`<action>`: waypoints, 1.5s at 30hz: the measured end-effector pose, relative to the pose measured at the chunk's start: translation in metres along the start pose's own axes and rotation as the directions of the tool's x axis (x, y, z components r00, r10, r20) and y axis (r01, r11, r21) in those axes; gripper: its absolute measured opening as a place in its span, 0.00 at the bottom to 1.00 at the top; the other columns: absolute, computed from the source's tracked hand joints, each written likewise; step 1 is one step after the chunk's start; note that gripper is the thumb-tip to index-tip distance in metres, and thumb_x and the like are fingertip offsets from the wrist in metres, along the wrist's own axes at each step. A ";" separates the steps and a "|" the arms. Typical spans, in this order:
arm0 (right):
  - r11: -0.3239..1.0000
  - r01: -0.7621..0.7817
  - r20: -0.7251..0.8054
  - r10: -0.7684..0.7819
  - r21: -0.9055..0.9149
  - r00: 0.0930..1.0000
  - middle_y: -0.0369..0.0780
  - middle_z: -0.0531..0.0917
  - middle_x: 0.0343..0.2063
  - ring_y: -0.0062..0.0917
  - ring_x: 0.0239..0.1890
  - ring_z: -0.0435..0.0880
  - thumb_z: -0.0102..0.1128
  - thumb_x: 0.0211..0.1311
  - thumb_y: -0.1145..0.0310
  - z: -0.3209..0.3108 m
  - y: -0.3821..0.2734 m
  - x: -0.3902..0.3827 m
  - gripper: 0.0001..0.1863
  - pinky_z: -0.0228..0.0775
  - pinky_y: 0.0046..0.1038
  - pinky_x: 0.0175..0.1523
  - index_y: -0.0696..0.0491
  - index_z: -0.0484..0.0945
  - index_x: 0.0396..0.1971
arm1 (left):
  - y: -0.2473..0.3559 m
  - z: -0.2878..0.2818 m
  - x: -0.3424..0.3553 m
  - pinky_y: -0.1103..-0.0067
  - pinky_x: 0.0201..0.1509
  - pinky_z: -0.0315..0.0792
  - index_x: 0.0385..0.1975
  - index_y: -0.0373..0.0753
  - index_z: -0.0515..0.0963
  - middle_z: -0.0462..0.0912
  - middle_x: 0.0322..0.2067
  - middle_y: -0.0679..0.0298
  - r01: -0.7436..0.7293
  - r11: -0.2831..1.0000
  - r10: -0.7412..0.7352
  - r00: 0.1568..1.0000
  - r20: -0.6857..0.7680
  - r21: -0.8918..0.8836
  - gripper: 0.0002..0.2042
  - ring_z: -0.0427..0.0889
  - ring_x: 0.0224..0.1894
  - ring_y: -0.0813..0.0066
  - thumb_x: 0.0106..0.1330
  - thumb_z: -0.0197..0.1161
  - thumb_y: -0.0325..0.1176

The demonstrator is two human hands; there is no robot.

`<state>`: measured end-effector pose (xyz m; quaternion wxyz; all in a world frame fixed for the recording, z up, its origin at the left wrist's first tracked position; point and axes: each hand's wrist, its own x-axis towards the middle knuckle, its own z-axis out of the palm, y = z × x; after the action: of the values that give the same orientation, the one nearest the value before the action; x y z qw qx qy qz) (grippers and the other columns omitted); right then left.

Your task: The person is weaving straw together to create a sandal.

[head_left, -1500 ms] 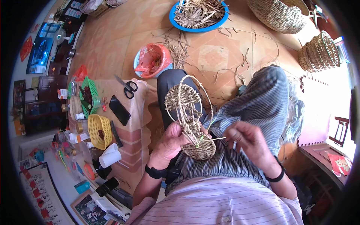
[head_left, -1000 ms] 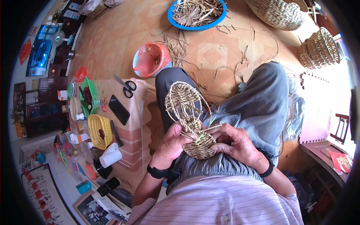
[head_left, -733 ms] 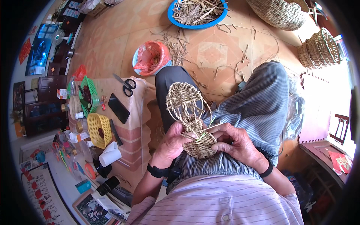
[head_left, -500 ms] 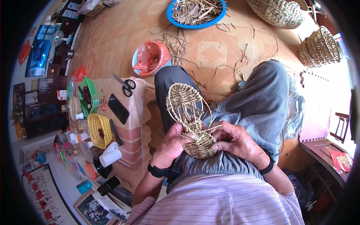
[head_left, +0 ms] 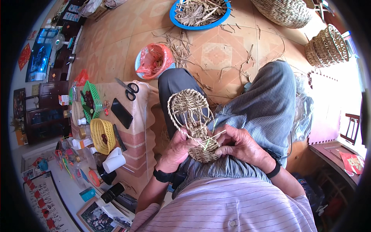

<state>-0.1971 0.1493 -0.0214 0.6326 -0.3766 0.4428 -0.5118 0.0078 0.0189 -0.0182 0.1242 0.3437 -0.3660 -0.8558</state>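
Head view: the straw weaving (head_left: 193, 123), an oval frame of twisted cord with a dense woven pad at its near end, lies on the person's lap at the centre of the picture. The left hand (head_left: 178, 149) is closed round its left edge near the woven end, thumb on top. The right hand (head_left: 242, 145) presses from the 3 o'clock side, fingers curled together on the woven end and on a thin pale strand (head_left: 216, 135) that runs up from it; whether the fingertips pinch that strand or only rest on it I cannot tell.

By my reading a weaving pass is in hand: the near end is filled, the far loop is open. The next move would call for a steady hold by the left hand while the right draws the strand snug without bending the frame.

At 9 o'clock a low cloth-covered table (head_left: 135, 127) bears scissors (head_left: 129, 89), a flat black phone (head_left: 121, 113), a green mesh basket (head_left: 89, 101) and a yellow mesh basket (head_left: 101, 135). At 8 o'clock stands a white roll (head_left: 114, 162), with small boxes and bottles beyond it. At 11 o'clock a blue basin lined with a red plastic bag (head_left: 154, 62) sits on the tiled floor. At 12 o'clock is a blue basin (head_left: 199, 13) of loose straw. 2 woven baskets (head_left: 324, 46) stand at 1 to 2 o'clock. A red diamond-shaped sign (head_left: 25, 56) hangs at 10 o'clock.
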 end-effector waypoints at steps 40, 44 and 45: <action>0.958 -0.232 -0.264 0.271 0.171 0.926 0.35 0.80 0.27 0.15 0.26 0.78 0.60 0.65 0.72 0.016 0.001 0.016 0.06 0.74 0.20 0.31 0.58 0.75 0.34 | -0.003 0.001 -0.003 0.72 0.54 0.79 0.45 0.29 0.81 0.87 0.42 0.55 -0.327 0.703 0.342 0.934 0.104 0.632 0.16 0.85 0.47 0.67 0.65 0.67 0.35; 0.957 -0.281 -0.224 0.289 0.067 0.931 0.36 0.79 0.30 0.17 0.28 0.80 0.53 0.64 0.75 0.013 0.001 0.017 0.06 0.76 0.22 0.34 0.61 0.74 0.38 | -0.001 0.006 -0.002 0.73 0.53 0.79 0.45 0.29 0.81 0.87 0.41 0.57 -0.309 0.730 0.344 0.937 0.062 0.610 0.17 0.86 0.45 0.69 0.65 0.69 0.38; 0.957 -0.282 -0.226 0.291 0.069 0.930 0.36 0.79 0.30 0.17 0.28 0.80 0.53 0.64 0.75 0.013 0.000 0.017 0.06 0.76 0.22 0.34 0.61 0.74 0.38 | 0.001 0.008 -0.002 0.73 0.53 0.79 0.45 0.29 0.81 0.87 0.41 0.57 -0.320 0.735 0.349 0.934 0.072 0.598 0.18 0.86 0.45 0.69 0.65 0.69 0.38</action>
<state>-0.1835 0.1334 -0.0204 0.6505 -0.2341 0.5552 -0.4624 0.0034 0.0236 -0.0128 0.1686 0.3127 -0.6710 -0.6508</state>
